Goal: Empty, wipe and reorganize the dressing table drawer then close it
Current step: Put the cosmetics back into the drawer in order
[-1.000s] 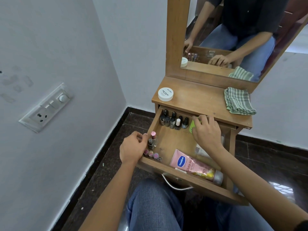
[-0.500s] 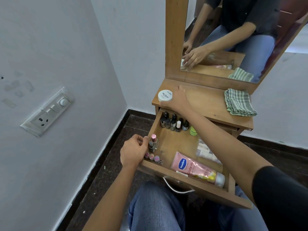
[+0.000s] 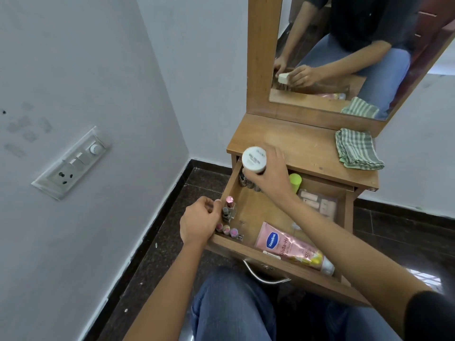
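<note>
The wooden drawer [image 3: 248, 252] of the dressing table stands pulled open. My right hand [image 3: 272, 173] grips a round white jar [image 3: 254, 159] and holds it in the air over the drawer's back left corner, above a row of small dark bottles. My left hand [image 3: 200, 221] clasps the drawer's left wall, beside several upright lipsticks [image 3: 228, 212]. Inside the drawer lie a pink Vaseline tube [image 3: 290, 247] along the front, a clear packet [image 3: 317, 203] at the right, and a green cup [image 3: 295, 182] at the back.
A folded green checked cloth [image 3: 357, 150] lies on the right of the tabletop [image 3: 290, 141]. A mirror [image 3: 344, 52] rises behind it. A white wall with a switch plate [image 3: 71, 163] is close on the left. My knees [image 3: 231, 306] are under the drawer's metal handle [image 3: 266, 278].
My right hand left the green cup in the drawer, reached to the tabletop, took the white jar and now carries it over the drawer. My left hand stayed on the drawer's side.
</note>
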{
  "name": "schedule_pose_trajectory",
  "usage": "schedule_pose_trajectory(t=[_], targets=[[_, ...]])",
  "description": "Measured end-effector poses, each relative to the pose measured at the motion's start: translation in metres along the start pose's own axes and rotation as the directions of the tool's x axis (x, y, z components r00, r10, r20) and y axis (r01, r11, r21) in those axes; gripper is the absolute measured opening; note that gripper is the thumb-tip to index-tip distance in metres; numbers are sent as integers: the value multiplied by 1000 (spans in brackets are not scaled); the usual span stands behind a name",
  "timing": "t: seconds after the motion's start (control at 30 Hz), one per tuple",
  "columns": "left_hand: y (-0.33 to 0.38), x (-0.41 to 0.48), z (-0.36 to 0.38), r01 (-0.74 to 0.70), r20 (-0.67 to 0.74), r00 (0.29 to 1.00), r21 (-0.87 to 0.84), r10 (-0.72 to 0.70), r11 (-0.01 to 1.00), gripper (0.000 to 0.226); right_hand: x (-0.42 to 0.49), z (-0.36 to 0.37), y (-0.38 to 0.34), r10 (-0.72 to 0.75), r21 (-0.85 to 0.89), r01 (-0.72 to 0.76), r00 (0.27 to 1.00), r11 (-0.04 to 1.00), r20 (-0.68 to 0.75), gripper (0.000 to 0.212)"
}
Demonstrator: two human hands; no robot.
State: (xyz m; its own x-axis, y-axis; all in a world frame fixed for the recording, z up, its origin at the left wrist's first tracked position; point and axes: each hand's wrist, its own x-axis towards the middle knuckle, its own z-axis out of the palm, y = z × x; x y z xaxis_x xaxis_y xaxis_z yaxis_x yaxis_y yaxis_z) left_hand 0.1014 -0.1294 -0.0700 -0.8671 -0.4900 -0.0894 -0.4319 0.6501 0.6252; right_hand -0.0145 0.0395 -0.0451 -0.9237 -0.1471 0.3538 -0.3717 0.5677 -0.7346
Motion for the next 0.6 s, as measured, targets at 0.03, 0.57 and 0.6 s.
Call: schedule_pose_trajectory(t=[0.03,0.57,0.6], targets=[[0,0,0,-2,-3,1000,4,2,1000,29,-16,-2,5,-13,-29,14,1000,999,23,68],[-3,2,3,-1,-2,1000,24,1,1000,32,-70,23,53,164,-175,-94,883,980,440,78],[-3,1,3,-2,-4,1000,23,2,1000,32,-71,23,55,172,-186,-101,888,977,427,78]])
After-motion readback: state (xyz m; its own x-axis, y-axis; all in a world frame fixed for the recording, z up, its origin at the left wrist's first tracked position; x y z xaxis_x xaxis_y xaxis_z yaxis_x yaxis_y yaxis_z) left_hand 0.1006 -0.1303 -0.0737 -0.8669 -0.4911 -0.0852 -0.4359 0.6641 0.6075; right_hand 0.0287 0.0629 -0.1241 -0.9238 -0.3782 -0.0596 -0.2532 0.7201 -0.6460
